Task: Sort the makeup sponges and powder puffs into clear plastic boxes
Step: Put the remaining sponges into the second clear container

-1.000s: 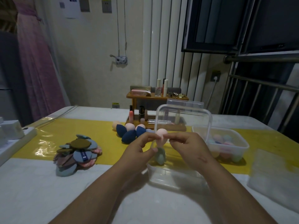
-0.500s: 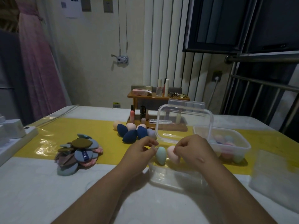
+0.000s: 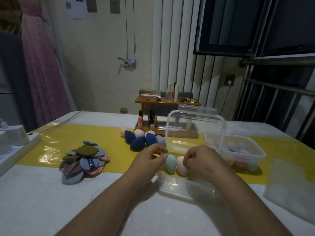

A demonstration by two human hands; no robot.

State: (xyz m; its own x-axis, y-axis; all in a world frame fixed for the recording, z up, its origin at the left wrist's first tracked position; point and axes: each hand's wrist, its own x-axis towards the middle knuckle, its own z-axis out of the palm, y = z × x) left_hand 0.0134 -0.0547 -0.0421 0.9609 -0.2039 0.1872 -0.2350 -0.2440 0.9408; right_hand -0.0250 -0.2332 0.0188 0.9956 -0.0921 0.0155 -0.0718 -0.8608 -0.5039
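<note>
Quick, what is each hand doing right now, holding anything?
Left hand: fingers curled against the teal sponge; whether it grips cannot be told.
Right hand: pinching the pink sponge.

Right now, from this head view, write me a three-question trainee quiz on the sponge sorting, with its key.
1. True or false: the powder puffs lie piled on the table, outside any box.
2. Fill in: the lid of the near box stands ____.
3. Pick one: the right hand has its fingers on A) a powder puff, B) the pink sponge, C) the lid.

Key: 1 true; 2 open; 3 B.
</note>
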